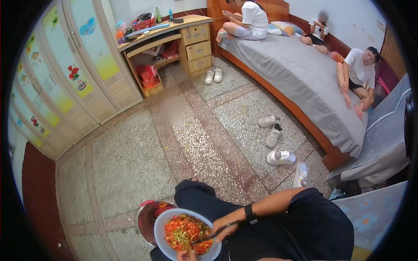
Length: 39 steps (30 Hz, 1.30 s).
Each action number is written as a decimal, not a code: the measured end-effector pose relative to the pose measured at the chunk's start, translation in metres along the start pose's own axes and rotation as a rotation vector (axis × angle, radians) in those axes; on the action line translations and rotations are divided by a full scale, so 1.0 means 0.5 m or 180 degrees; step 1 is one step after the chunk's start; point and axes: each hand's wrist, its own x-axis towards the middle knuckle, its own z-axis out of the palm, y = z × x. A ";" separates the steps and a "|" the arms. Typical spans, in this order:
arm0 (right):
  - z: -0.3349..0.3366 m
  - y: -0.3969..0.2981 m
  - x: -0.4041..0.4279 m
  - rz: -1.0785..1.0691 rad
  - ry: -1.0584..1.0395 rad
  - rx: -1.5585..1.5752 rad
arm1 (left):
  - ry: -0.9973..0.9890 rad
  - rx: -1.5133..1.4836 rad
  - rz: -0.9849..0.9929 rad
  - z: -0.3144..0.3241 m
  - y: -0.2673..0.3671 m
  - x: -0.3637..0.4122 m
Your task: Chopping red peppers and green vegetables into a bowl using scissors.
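Note:
A pale blue bowl [159, 239] full of chopped red, orange and green food [183, 226] sits low before me, by my dark-trousered legs. My right hand [225, 228], a black band on its wrist, grips dark chopsticks [205, 239]. Their tips reach into the food near the bowl's middle. Of my left hand [187, 256], only the fingertips show at the bottom edge, over the bowl's near side. They pinch a small yellow-green piece of food [188, 247] beside the chopstick tips. Partly hidden behind the bowl is a metal basin [143, 225] with red items [163, 208] inside.
Several white shoes [281, 157] stand on the speckled floor [130, 156]. Three people sit on a bed [287, 68] with a grey sheet. A wooden desk [197, 49] and a wardrobe [91, 65] line the far side. Flowered cloth [369, 212] hangs at my right.

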 end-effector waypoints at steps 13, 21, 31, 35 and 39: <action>-0.004 -0.022 -0.006 -0.0099 -0.0042 -0.0020 | -0.0187 -0.0610 -0.0046 -0.013 -0.037 0.009; 0.001 -0.016 -0.006 0.0218 -0.0002 0.0195 | -0.0027 -0.0216 -0.0480 -0.015 0.000 -0.011; 0.001 -0.002 -0.002 -0.0252 0.0105 0.0131 | -0.0055 -0.0464 -0.0463 0.001 -0.012 0.011; 0.005 0.000 -0.001 -0.0229 0.0100 0.0071 | -0.0022 0.0024 -0.0233 -0.003 0.004 -0.005; 0.000 -0.004 -0.008 -0.0088 0.0138 0.0154 | -0.0054 -0.0173 -0.0081 -0.002 0.000 -0.005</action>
